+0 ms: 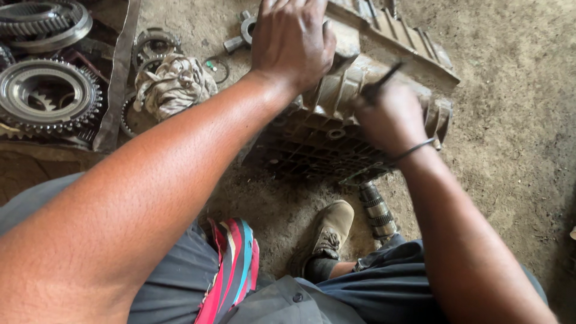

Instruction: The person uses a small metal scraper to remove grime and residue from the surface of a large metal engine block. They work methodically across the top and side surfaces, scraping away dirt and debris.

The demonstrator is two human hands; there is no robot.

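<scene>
- Gearbox housing (336,129): a grimy ribbed cast-metal case, standing tilted on the dirt floor (510,120) in front of the seated person, its gridded face turned toward the knees. A splined shaft (377,213) projects from its lower edge toward the shoe (330,231).
- Left hand (292,39): laid over the upper end of the housing, fingers curled down and closed on the casting's edge, steadying it.
- Right hand (390,117): closed in a fist round a thin dark tool (384,81), whose tip angles up across the housing's ribbed side. The kind of tool cannot be told. A thin bangle (414,148) sits on that wrist.
- Surroundings: to the left, a crumpled oily rag (171,84) lies on the ground beside bearing rings (153,45); further left, large toothed gear rings (48,96) rest on a dark sheet (117,78). A small cross-shaped metal piece (243,30) lies just beyond the left hand.
- Risk, judged: the housing rests tilted on loose dirt, held by one hand only; hard pressure from the tool could tip it toward the shoe.
- Risk, judged: the thin tool may slip off the greasy ribs and drive the right knuckles against the casting's sharp edges.
- Risk, judged: grit from the floor may get into the open parts and the exposed shaft splines.
</scene>
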